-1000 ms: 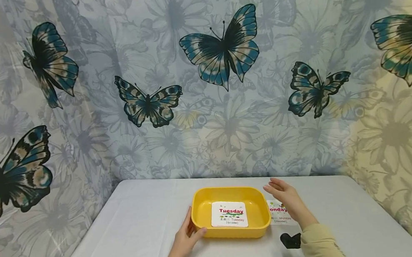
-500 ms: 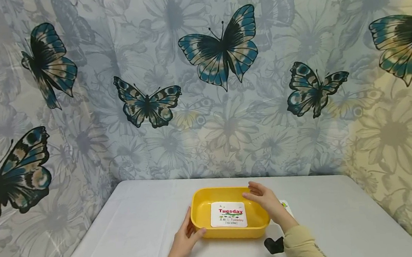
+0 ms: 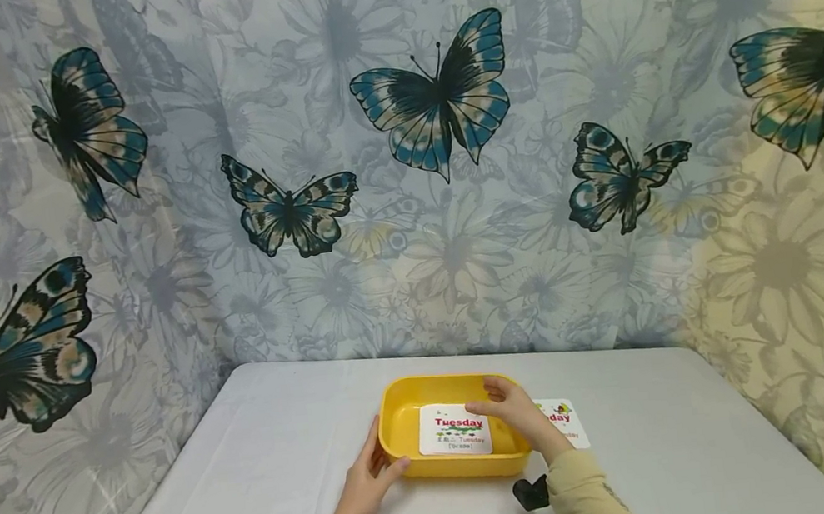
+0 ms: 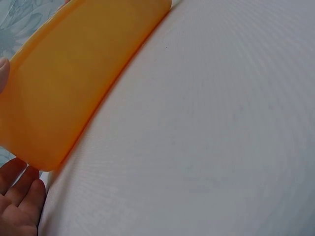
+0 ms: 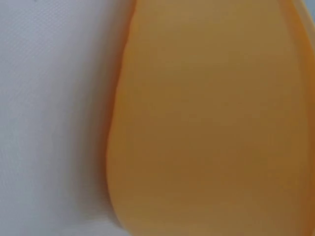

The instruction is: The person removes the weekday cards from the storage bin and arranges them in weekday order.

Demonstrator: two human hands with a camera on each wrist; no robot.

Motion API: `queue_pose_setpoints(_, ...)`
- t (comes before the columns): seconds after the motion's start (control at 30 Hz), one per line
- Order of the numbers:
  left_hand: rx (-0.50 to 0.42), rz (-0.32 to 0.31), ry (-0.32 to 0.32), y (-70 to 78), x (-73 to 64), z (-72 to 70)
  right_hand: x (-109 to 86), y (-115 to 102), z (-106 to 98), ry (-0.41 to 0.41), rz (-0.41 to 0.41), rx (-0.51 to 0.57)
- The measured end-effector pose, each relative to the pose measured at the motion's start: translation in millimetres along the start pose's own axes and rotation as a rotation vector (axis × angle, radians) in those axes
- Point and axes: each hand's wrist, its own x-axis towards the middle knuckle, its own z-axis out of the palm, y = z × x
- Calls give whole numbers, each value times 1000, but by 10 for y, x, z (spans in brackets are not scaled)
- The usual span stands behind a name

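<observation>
In the head view a yellow plastic tray stands on the white-covered table. Inside it lies a white card printed "Tuesday". My left hand holds the tray's left end, thumb at the front wall and fingers along the side; the left wrist view shows those fingers by the tray's lower corner. Over the tray's right end, my right hand reaches in with extended fingers, the thumb near the card's upper right corner. Contact with the card cannot be told. The right wrist view shows just the tray wall and tablecloth.
Right of the tray lies a second white card, partly hidden by my right arm; its word ends in "day". A black object sits against the right sleeve. A butterfly-patterned cloth hangs behind the table.
My right hand has moved left from over the second card to inside the tray, near the "Tuesday" card. The left hand stays on the tray.
</observation>
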Motion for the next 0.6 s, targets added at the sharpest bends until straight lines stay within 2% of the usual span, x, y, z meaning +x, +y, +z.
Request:
queue_pose_setpoints(0.37, -10, 31, 7, 19, -26, -20, 26, 22, 108, -15, 19, -103)
queue_pose_setpoints(0.6, -50, 9, -18, 211, -80, -21, 56, 52, 159, -13, 78, -155)
